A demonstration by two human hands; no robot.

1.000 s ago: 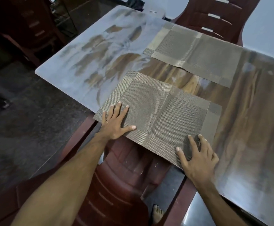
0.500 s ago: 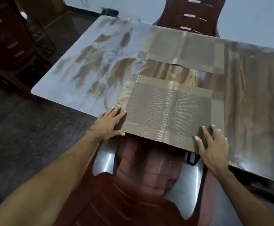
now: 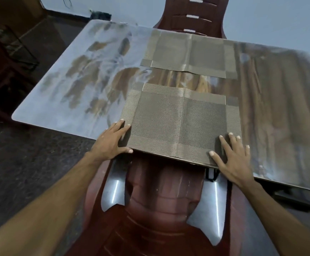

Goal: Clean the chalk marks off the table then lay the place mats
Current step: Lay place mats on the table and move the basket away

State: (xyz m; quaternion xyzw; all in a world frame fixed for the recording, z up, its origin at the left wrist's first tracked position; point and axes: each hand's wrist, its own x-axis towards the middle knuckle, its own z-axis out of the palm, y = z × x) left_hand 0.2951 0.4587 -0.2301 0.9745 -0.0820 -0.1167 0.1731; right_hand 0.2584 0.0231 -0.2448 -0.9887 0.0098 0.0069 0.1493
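Note:
Two woven beige place mats lie on the glossy wood-grain table [image 3: 279, 111]. The near place mat [image 3: 180, 121] sits square at the table's front edge, creased down its middle. My left hand [image 3: 111, 141] rests flat against its near left corner, fingers spread. At the near right corner my right hand [image 3: 231, 157] presses flat, fingers apart. The far place mat [image 3: 189, 54] lies at the opposite edge, untouched. Pale smeared streaks [image 3: 87, 80] cover the left half of the table.
A dark red plastic chair [image 3: 159, 200] stands tucked under the table right below me. Another red chair [image 3: 193, 13] faces it across the table. Dark furniture [image 3: 1, 58] stands on the floor at the left.
The near mat has turned from a skewed angle to lie square with the table's front edge. Both hands slid with it to its near corners.

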